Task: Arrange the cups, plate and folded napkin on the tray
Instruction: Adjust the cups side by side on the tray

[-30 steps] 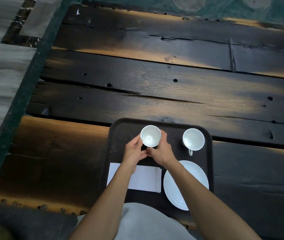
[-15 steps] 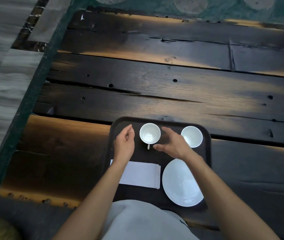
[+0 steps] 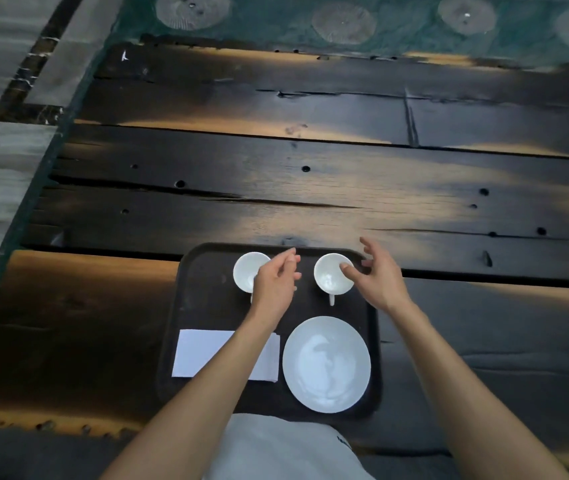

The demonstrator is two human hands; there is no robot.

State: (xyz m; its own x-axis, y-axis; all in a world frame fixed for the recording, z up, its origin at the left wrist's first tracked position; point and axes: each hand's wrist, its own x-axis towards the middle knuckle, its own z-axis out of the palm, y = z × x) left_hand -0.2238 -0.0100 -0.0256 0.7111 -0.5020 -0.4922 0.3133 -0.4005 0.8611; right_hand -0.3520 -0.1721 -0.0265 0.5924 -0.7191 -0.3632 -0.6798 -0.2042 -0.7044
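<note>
A dark tray (image 3: 203, 299) lies on the wooden table. Two white cups stand at its far side, handles toward me: the left cup (image 3: 246, 270) and the right cup (image 3: 331, 277). A white plate (image 3: 326, 363) sits at the near right and a folded white napkin (image 3: 203, 351) at the near left, partly under my left forearm. My left hand (image 3: 276, 282) hovers between the cups, fingers loosely apart, covering the left cup's right side. My right hand (image 3: 376, 275) is spread at the right cup's right rim, thumb tip on or just over the rim.
The dark plank table (image 3: 311, 188) stretches away beyond the tray. Its left edge (image 3: 33, 188) borders a grey floor. A green patterned rug (image 3: 345, 22) lies past the far edge. My light shirt (image 3: 276, 448) shows at the bottom.
Both hands let go of the left cup, which now stands on the tray. They shifted right: the left hand to between the cups, the right hand to the right cup.
</note>
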